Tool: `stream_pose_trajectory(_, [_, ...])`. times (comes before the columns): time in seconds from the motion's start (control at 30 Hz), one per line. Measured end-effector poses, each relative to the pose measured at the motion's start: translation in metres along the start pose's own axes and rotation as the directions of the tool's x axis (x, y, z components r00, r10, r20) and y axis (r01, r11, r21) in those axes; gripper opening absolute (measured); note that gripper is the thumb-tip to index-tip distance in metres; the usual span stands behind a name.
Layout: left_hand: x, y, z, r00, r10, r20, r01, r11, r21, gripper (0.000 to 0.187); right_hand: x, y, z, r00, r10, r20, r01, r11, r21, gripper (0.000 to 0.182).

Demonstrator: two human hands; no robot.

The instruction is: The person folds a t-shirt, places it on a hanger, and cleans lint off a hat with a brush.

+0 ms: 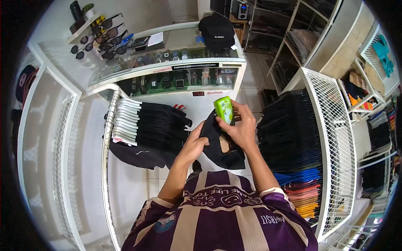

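Note:
A black cap (214, 148) hangs between my two hands in front of my chest, with an opening near its lower edge. My left hand (193, 144) is closed on the cap's left side, thumb on top. A bright green brush (224, 109) with whitish patches is pinched between the thumb and fingers of my right hand (243, 125). The brush is at the cap's upper right edge; whether its bristles touch the cloth is hidden.
Black garments on white hangers (125, 121) hang from a rail at the left. Ahead stands a glass display case (167, 85) with watches, topped by black caps (217, 32). Folded or hung clothes (289, 129) fill a white mesh rack (335, 150) at the right.

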State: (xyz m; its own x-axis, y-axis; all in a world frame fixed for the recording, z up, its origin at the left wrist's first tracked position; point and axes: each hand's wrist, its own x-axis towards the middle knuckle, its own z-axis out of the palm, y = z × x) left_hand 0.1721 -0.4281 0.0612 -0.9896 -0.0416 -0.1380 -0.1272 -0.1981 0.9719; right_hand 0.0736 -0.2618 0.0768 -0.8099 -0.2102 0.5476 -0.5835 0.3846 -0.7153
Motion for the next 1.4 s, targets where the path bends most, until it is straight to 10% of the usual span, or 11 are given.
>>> stream_pose_trajectory(0.13, [-0.009,-0.009,0.001,0.989,0.105,-0.104,-0.095,0.990,0.100,0.076,-0.016,-0.021,-0.006,0.969,-0.056,0.242,0.017,0.987,0.158,0.063])
stream_pose_trajectory(0.27, [-0.021,-0.001,0.002,0.993,0.021,-0.113,-0.018,0.999,0.029,0.073,-0.005,0.009,0.002,0.997,0.068,0.023,-0.068,0.997,0.022,0.063])
stream_pose_trajectory(0.47, [-0.017,-0.011,0.002,0.968,0.116,-0.220,-0.101,0.992,0.078,0.068,-0.010,-0.022,-0.001,0.955,-0.156,0.250,0.121,0.981,0.153,0.066])
stream_pose_trajectory(1.0, [0.023,0.008,-0.067,0.960,-0.001,-0.280,-0.064,0.973,-0.222,0.056,0.044,-0.002,0.064,0.996,0.060,0.068,-0.066,0.993,0.095,0.063])
stream_pose_trajectory(1.2, [0.044,0.011,-0.103,0.973,0.131,-0.187,-0.134,0.991,-0.002,0.057,0.056,-0.002,0.116,0.985,0.010,0.173,-0.045,0.978,0.202,0.066])
stream_pose_trajectory(1.27, [0.050,0.010,-0.118,0.964,0.058,-0.259,-0.085,0.992,-0.095,0.061,0.071,0.017,0.130,0.998,-0.065,0.015,0.066,0.995,-0.069,0.063])
stream_pose_trajectory(1.4, [0.060,0.009,-0.145,0.958,0.042,-0.285,-0.077,0.991,-0.112,0.064,0.075,-0.019,0.139,0.993,0.067,0.102,-0.082,0.984,0.157,0.063])
